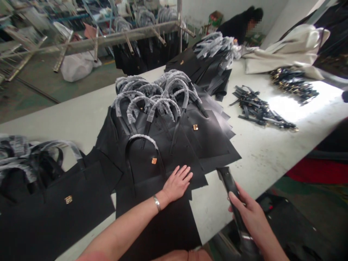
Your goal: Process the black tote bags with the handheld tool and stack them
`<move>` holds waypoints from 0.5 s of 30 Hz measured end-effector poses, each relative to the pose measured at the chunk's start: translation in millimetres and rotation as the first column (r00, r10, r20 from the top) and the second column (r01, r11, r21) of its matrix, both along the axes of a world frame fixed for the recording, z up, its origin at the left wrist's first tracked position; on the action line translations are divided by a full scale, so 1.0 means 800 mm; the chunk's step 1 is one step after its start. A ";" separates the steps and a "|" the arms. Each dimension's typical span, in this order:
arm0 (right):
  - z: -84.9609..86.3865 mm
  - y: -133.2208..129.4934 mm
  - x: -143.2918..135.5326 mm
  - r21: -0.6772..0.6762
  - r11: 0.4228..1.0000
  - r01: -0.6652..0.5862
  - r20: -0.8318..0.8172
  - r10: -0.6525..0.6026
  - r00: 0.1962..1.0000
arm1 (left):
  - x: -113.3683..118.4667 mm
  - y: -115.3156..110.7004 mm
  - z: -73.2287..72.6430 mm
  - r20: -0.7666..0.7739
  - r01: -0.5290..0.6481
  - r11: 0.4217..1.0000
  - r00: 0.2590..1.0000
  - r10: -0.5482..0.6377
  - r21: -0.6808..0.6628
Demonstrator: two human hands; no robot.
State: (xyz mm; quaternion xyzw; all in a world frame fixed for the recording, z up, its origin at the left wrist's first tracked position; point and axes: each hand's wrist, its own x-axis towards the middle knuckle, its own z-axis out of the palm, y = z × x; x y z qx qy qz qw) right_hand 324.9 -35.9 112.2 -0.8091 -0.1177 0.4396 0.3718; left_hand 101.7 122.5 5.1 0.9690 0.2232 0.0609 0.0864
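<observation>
My left hand [178,183] lies flat with its fingers stretched out on a black bag panel [141,170]. That panel has a gold clasp plate [154,161] and an arched handle [144,137] wrapped in clear plastic. To the right, my right hand [246,210] is closed around a long black handheld tool [227,179] with a flat, wide end, whose exact kind I cannot make out. The tool's end points toward the panels from over the table's near edge. Behind my left hand lies a pile of similar black panels [214,137] with plastic-wrapped handles.
More black panels [89,188] lie at the left, and another stack [201,67] at the back. Small black straps [261,108] with metal fittings are heaped on the pale table [67,116]. Pale cloth [288,50] lies behind them. A metal rack [108,41] and a bent-over person [236,25] are beyond.
</observation>
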 end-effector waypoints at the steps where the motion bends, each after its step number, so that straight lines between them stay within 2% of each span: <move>1: 0.003 -0.012 -0.001 -0.029 1.000 -0.010 -0.044 0.008 0.999 | 0.001 -0.001 0.001 -0.006 -0.005 1.000 1.000 0.005 0.002; 4: 0.003 -0.038 -0.013 -0.090 0.993 -0.075 -0.192 0.057 0.980 | 0.006 -0.006 0.003 -0.018 -0.026 1.000 0.999 0.026 0.011; 6: -0.003 -0.043 -0.024 -0.091 0.990 -0.105 -0.261 0.078 0.962 | 0.010 -0.009 0.003 -0.021 -0.040 0.999 0.999 0.040 0.017; 10: -0.016 -0.027 -0.044 -0.034 0.993 -0.116 -0.328 0.099 0.940 | 0.014 -0.012 0.002 -0.018 -0.047 0.999 0.999 0.047 0.022; 15: -0.026 -0.018 -0.054 -0.016 0.994 -0.104 -0.292 0.095 0.952 | 0.014 -0.012 0.000 -0.010 -0.054 0.998 0.998 0.054 0.036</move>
